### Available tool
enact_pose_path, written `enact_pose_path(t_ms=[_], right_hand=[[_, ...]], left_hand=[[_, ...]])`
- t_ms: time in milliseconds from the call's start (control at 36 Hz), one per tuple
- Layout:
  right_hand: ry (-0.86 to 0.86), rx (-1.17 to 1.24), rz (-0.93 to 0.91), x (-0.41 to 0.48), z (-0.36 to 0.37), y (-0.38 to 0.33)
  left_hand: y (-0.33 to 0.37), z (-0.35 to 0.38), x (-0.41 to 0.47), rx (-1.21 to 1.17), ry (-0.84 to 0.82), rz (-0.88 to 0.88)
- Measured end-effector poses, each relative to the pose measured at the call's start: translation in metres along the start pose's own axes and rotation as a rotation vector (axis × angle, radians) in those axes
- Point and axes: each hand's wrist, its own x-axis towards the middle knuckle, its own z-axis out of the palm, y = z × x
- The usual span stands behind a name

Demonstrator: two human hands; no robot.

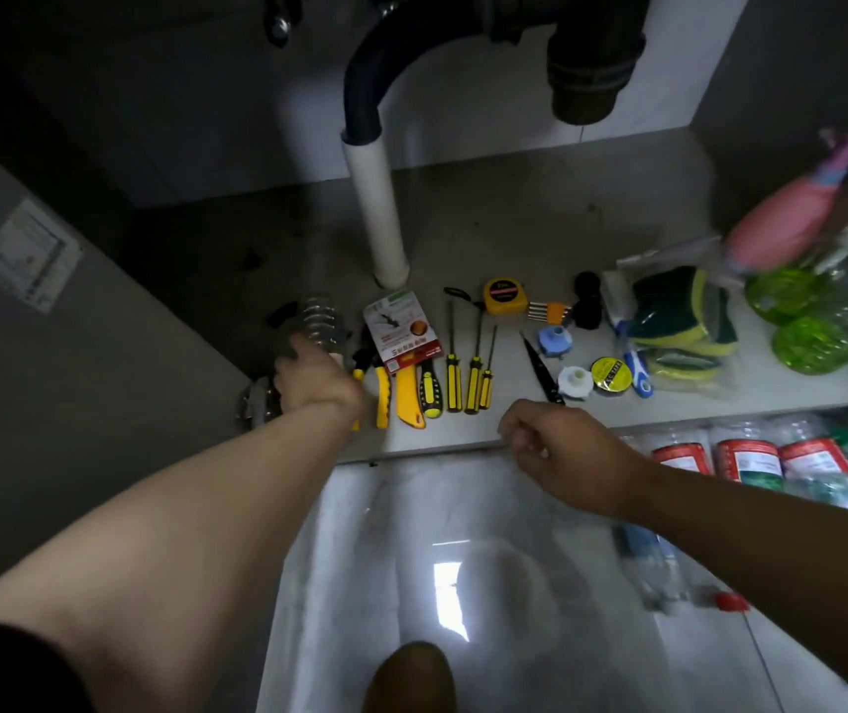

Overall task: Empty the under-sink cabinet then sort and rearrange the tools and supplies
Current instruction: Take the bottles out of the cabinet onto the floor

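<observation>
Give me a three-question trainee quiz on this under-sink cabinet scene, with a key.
1. True or false: the tape measure lies left of the white pipe.
2. The left hand grips: A) a sponge, B) the clear bottle, C) a screwdriver.
3. Fill in: the sponge pack lies ___ of the tape roll.
Key: 1 false; 2 B; 3 right.

Home under-sink cabinet: drain pipe (pixel 594 59), sponges (pixel 679 321) and spray bottles (pixel 792 295) on its floor
</observation>
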Motion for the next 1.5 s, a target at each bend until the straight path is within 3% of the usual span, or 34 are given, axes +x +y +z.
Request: enact_pose_path(t_ms=[111, 194, 278, 472, 528, 667, 778, 861, 1194, 1361, 1500], right_hand=[[-0.008, 0.283, 0.112, 0.013, 0.006, -0.018], [0.028, 0.562, 0.256, 0.021, 0.005, -0.033], [0.106, 0.746, 0.232, 0.023, -0.002, -0.036], [0.371, 0.713, 0.314, 0.016, -0.021, -0.011], [0.370, 0.708, 0.348, 0.011, -0.022, 0.000], [0.308, 0.749, 0.351, -0.007, -0.025, 0.034], [0.267, 0.791, 0.356, -0.020, -0.024, 0.052], [0.252, 0.816, 0.370, -0.024, -0.022, 0.062], [0.195, 0.825, 0.361, -0.026, -0.014, 0.062], [0.161, 0.778, 0.378, -0.034, -0.021, 0.064], [0.069, 0.584, 0.460, -0.048, -0.045, 0.075]], left_hand=[[0.020, 0.000, -0.028, -0.271, 0.057, 0.093], [0.039, 0.003, -0.056, -0.604, -0.173, 0.200], [0.055, 0.008, -0.083, -0.803, -0.429, 0.173], [0.072, 0.020, -0.095, -0.924, -0.748, 0.133], [0.074, 0.024, -0.080, -0.768, -0.650, 0.187], [0.063, 0.042, -0.022, -0.062, -0.144, 0.285], [0.056, 0.050, 0.011, 0.031, -0.088, 0.099], [0.054, 0.054, 0.020, 0.080, -0.094, 0.059], [0.063, 0.053, 0.029, 0.016, -0.170, 0.037], [0.072, 0.057, 0.007, -0.275, -0.166, 0.148], [0.091, 0.054, -0.038, -0.568, -0.228, 0.227]])
